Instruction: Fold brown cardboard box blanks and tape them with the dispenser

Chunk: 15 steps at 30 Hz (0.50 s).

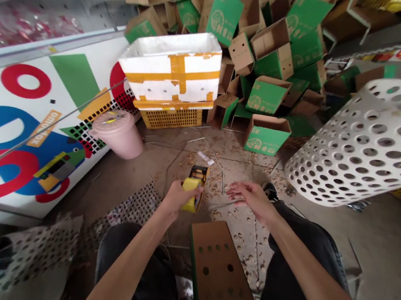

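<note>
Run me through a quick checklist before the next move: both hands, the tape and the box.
Left hand gripping the tape dispenser: ok.
Right hand free, fingers open: ok.
Tape end free on the dispenser: cannot tell, the left hand covers part of it.
Box steady in front of the person: ok, its top faces up.
White basket apart from both hands: ok.

Pink lidded bucket (116, 136), white foam box (173, 69)
</note>
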Available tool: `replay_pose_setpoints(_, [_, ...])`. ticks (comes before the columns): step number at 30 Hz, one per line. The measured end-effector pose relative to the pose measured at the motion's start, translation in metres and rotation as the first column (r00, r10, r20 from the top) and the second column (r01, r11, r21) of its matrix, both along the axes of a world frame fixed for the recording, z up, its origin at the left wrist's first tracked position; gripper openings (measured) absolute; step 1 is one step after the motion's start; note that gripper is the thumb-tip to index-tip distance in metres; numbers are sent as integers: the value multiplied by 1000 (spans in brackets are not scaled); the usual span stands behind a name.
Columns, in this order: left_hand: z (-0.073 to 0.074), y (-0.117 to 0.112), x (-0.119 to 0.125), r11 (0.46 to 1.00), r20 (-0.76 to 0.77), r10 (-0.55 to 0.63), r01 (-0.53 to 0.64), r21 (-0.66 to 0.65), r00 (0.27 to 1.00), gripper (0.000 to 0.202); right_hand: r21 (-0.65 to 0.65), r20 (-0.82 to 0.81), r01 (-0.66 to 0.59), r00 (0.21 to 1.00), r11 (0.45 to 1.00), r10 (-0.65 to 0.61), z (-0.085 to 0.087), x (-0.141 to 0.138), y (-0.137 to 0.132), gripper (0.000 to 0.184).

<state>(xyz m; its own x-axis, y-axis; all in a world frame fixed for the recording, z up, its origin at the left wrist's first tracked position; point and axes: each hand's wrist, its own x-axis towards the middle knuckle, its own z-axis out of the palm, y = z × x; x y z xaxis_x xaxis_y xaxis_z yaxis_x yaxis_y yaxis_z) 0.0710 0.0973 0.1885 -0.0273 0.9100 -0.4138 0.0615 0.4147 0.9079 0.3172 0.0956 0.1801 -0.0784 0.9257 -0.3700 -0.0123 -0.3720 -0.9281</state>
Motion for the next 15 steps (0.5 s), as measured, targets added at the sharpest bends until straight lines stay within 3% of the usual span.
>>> replay_pose_setpoints(10, [-11, 0, 2, 999, -4, 9, -9, 33, 1000, 35, 135, 78, 7, 997, 991, -18, -4, -2, 2, 24])
replay_pose_setpoints(13, [-14, 0, 4, 999, 8, 14, -15, 34, 1000, 37, 201, 127, 29, 990, 979, -55, 2, -1, 4, 33])
replay_pose_setpoints(15, [-17, 0, 5, 999, 1, 9, -9, 31, 1000, 39, 84, 122, -41, 992, 996, 30, 7, 2, 5, 53])
